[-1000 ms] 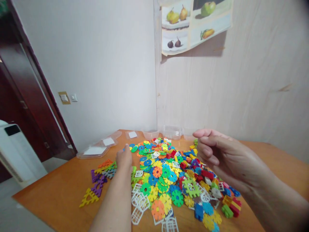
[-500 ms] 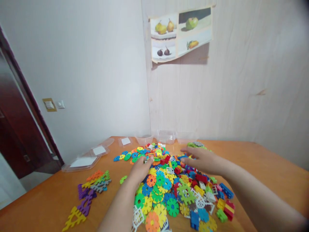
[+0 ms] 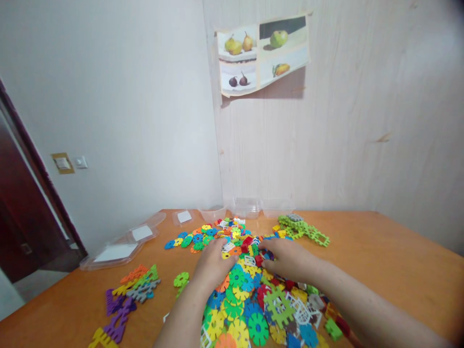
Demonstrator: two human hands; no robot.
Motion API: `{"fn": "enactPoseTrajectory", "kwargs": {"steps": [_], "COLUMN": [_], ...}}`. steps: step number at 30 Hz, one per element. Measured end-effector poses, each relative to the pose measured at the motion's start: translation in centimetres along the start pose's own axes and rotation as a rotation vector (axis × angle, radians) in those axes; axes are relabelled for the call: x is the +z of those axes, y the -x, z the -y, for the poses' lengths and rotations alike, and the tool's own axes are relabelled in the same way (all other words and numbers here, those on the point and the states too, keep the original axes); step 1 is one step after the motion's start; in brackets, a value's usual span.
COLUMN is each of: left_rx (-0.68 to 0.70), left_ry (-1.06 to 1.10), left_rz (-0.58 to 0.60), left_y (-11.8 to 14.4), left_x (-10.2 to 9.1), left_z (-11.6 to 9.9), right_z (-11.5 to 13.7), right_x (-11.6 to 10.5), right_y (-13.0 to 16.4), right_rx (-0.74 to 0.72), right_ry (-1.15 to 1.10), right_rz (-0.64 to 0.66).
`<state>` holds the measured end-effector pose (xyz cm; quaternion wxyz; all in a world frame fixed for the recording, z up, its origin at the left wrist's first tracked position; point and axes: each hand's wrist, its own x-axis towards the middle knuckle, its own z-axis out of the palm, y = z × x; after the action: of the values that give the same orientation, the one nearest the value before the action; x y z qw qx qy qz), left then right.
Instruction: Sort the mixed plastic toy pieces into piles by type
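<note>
Evidently, the left hand (image 3: 214,265) and right hand (image 3: 290,260) flank the heap of plastic pieces (image 3: 237,276), thumbs inward, so it lies between and below their fingers. Both look loosely spread around no visible piece; whether hidden fingertips press any, I cannot tell. Clear tubs (image 3: 246,208) stand beyond the fingers at the bench's (image 3: 366,237) far edge, leaving elbow room.

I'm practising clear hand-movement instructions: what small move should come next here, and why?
Perhaps draw the left hand and right hand slightly closer together: both are at the mixed pile, thumbs apart, with a white lattice piece between them.
</note>
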<state>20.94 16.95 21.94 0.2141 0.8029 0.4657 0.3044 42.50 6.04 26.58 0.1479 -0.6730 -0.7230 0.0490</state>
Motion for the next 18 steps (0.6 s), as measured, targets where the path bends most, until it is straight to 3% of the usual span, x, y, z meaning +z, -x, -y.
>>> {"fn": "enactPoseTrajectory", "kwargs": {"steps": [5, 10, 18], "left_rx": [0.008, -0.007, -0.023], "left_ry": [0.039, 0.111, 0.245], "left_rz": [-0.053, -0.084, -0.137], "left_y": [-0.6, -0.8, -0.3], "left_x": [0.2, -0.3, -1.2], "left_z": [0.1, -0.5, -2.4], "right_z": [1.3, 1.7, 1.2], "right_x": [0.4, 0.5, 1.2], "right_y": [0.0, -0.2, -0.9], "right_rx": [-0.073, -0.034, 0.13], "right_ry": [-0.113, -0.345, -0.943], "right_rz": [-0.082, -0.152, -0.038]}}
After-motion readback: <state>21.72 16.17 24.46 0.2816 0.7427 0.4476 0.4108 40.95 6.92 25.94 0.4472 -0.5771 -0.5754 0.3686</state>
